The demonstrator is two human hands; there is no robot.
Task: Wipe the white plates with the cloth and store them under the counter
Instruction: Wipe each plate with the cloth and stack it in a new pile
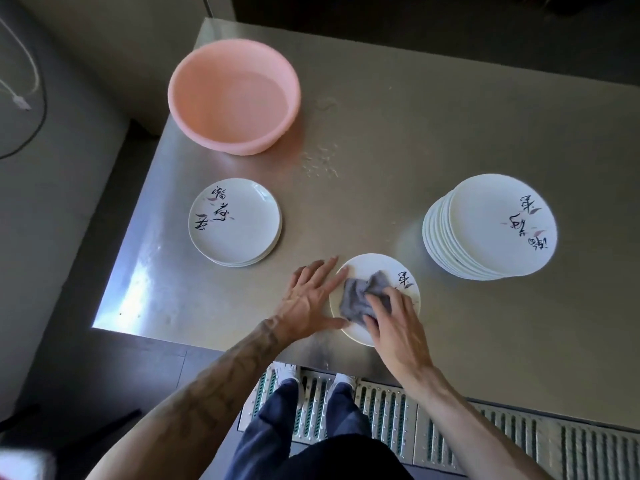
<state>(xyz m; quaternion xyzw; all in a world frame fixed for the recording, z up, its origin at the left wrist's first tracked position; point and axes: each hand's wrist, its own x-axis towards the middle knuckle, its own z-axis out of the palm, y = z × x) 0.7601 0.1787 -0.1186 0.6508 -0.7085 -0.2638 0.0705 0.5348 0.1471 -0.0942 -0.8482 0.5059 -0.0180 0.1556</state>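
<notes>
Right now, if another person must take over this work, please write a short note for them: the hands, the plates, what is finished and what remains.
Left hand lies flat, fingers straight, steadying the near plate at its left rim.
Right hand grips the grey cloth and presses it on that plate.
Short stack at left, probably wiped; tall stack at right, probably waiting.
Pink basin holds water.
To do: finish this plate, wipe the rest, store all under the counter.
</notes>
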